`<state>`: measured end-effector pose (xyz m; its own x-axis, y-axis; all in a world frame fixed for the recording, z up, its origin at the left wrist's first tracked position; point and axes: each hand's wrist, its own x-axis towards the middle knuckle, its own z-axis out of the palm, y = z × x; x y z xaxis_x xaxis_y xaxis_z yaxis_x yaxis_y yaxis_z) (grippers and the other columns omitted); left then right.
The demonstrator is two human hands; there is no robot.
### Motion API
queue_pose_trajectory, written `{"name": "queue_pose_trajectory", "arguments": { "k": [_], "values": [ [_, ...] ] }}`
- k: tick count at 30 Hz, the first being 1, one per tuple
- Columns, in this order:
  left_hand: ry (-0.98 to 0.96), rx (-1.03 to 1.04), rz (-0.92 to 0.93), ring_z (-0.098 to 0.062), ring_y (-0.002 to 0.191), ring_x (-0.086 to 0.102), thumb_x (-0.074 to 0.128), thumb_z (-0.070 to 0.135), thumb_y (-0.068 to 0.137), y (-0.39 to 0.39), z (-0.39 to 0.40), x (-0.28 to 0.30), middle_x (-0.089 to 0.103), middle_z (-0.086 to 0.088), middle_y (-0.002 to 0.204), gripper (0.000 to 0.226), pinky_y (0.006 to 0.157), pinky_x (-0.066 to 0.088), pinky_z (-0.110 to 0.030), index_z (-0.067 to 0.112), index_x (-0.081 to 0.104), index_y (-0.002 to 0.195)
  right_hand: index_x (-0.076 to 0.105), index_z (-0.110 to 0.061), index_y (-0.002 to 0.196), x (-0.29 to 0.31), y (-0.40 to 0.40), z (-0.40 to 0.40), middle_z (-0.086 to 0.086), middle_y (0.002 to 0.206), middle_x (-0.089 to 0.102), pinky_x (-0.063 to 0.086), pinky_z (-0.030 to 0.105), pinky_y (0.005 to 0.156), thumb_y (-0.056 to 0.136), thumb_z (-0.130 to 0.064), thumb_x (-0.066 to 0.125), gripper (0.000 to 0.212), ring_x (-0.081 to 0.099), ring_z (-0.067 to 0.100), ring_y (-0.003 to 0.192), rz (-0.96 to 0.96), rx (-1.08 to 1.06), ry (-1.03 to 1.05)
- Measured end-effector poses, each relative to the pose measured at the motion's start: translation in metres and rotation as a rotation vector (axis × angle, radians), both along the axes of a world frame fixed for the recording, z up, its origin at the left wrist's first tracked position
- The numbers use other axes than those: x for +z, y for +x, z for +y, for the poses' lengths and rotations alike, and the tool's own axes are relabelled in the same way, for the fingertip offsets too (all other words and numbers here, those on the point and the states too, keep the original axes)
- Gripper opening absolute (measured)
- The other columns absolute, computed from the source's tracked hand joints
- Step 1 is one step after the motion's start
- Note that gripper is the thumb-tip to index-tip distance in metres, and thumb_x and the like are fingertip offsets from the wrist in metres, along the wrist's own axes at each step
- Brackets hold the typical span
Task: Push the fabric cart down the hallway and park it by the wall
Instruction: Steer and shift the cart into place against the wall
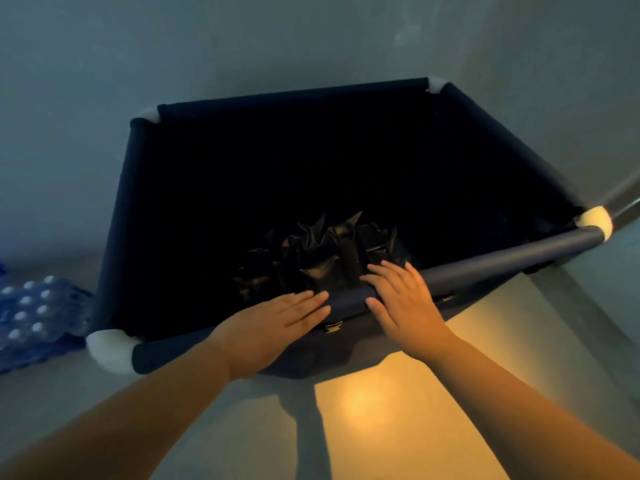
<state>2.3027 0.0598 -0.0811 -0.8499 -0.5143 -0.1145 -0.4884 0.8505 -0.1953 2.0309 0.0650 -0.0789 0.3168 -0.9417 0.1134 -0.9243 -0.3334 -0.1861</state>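
Observation:
The dark blue fabric cart (485, 258) fills the middle of the view, a square frame with white corner joints. Its far rail lies close to the grey wall (242, 46). A crumpled black bag (322, 258) sits inside near the front rail. My left hand (277, 327) lies flat on the near rail, fingers straight and pointing right. My right hand (405, 303) rests palm-down on the same rail just to the right, fingers spread over its top. Neither hand curls around the rail.
A shrink-wrapped pack of water bottles (31, 313) lies on the floor at the left, beside the cart's near-left corner. A door or wall edge with a metal strip (623, 202) stands at the right. Warm light falls on the floor (381, 403) below the cart.

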Motion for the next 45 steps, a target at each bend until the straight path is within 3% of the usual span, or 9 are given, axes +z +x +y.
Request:
{"name": "queue_pose_trajectory", "arguments": {
  "k": [6, 10, 13, 17, 19, 22, 27, 34, 45],
  "values": [
    [0.121, -0.009, 0.038, -0.019, 0.144, -0.002, 0.039, 0.006, 0.092, -0.023, -0.036, -0.002, -0.041, 0.003, 0.143, 0.092, 0.109, -0.008, -0.029, 0.023, -0.042, 0.133, 0.041, -0.023, 0.139, -0.003, -0.024, -0.026, -0.003, 0.147, 0.040, -0.005, 0.032, 0.116, 0.099, -0.044, 0.032, 0.046, 0.022, 0.016, 0.142, 0.017, -0.060, 0.027],
    [0.170, 0.022, 0.124, -0.018, 0.136, 0.032, 0.054, 0.011, 0.086, -0.044, -0.058, 0.004, -0.007, 0.000, 0.156, 0.090, 0.104, 0.028, -0.023, 0.027, -0.011, 0.146, 0.026, -0.017, 0.148, -0.007, -0.034, -0.034, 0.004, 0.157, 0.020, -0.004, 0.038, 0.117, 0.097, -0.050, 0.030, 0.061, 0.005, 0.022, 0.147, 0.036, -0.259, 0.027],
    [0.206, 0.024, 0.132, -0.020, 0.138, 0.027, 0.037, 0.013, 0.094, -0.058, -0.075, 0.000, -0.006, 0.004, 0.157, 0.079, 0.104, 0.033, -0.028, 0.034, -0.025, 0.138, 0.015, -0.010, 0.150, -0.005, -0.059, -0.042, 0.012, 0.160, 0.002, 0.001, 0.047, 0.117, 0.094, -0.056, 0.029, 0.074, -0.006, 0.030, 0.146, -0.038, -0.652, 0.101],
    [0.173, 0.019, 0.140, -0.022, 0.136, 0.027, 0.032, 0.017, 0.097, -0.079, -0.095, -0.008, 0.000, 0.000, 0.159, 0.079, 0.102, 0.037, -0.031, 0.040, -0.035, 0.132, 0.001, -0.009, 0.151, -0.004, -0.089, -0.058, 0.017, 0.159, -0.008, -0.002, 0.050, 0.116, 0.094, -0.059, 0.015, 0.077, -0.015, 0.035, 0.144, 0.096, -0.699, 0.200],
    [0.138, 0.042, 0.112, -0.024, 0.132, 0.034, 0.037, 0.018, 0.096, -0.090, -0.103, -0.006, 0.010, -0.003, 0.158, 0.077, 0.099, 0.041, -0.032, 0.037, -0.023, 0.141, -0.003, -0.010, 0.151, -0.004, -0.097, -0.068, 0.017, 0.158, -0.010, -0.004, 0.050, 0.116, 0.094, -0.059, 0.013, 0.077, -0.017, 0.036, 0.143, 0.105, -0.713, 0.239],
    [0.028, 0.093, 0.225, -0.029, 0.108, 0.058, 0.056, 0.014, 0.087, -0.109, -0.112, -0.004, 0.046, -0.011, 0.141, 0.067, 0.081, 0.053, -0.038, 0.023, 0.026, 0.146, -0.006, -0.012, 0.150, -0.002, -0.108, -0.080, 0.016, 0.158, -0.014, -0.008, 0.052, 0.115, 0.093, -0.061, 0.012, 0.077, -0.022, 0.036, 0.142, 0.116, -0.725, 0.312],
    [-0.110, 0.272, 0.400, -0.030, 0.082, 0.061, 0.039, 0.028, 0.091, -0.147, -0.123, -0.012, 0.066, -0.010, 0.105, 0.045, 0.069, 0.048, -0.040, 0.019, 0.049, 0.133, -0.005, -0.016, 0.150, -0.005, -0.122, -0.097, 0.014, 0.158, -0.016, -0.015, 0.056, 0.111, 0.092, -0.063, 0.008, 0.076, -0.028, 0.036, 0.140, 0.124, -0.707, 0.357],
    [-0.211, 0.413, 0.464, -0.035, 0.087, 0.058, 0.071, 0.017, 0.082, -0.181, -0.136, -0.012, 0.064, -0.012, 0.103, 0.048, 0.079, 0.043, -0.046, 0.017, 0.057, 0.127, 0.001, -0.018, 0.151, -0.009, -0.139, -0.113, 0.015, 0.157, -0.017, -0.021, 0.058, 0.107, 0.092, -0.063, 0.009, 0.075, -0.030, 0.036, 0.139, 0.080, -0.706, 0.337],
    [-0.220, 0.434, 0.469, -0.038, 0.090, 0.057, 0.072, 0.012, 0.079, -0.195, -0.139, -0.013, 0.064, -0.016, 0.104, 0.050, 0.081, 0.044, -0.049, 0.016, 0.057, 0.126, 0.001, -0.020, 0.151, -0.013, -0.148, -0.118, 0.013, 0.158, -0.017, -0.026, 0.056, 0.102, 0.091, -0.063, 0.008, 0.074, -0.031, 0.035, 0.138, 0.093, -0.726, 0.331]
  ]
}}
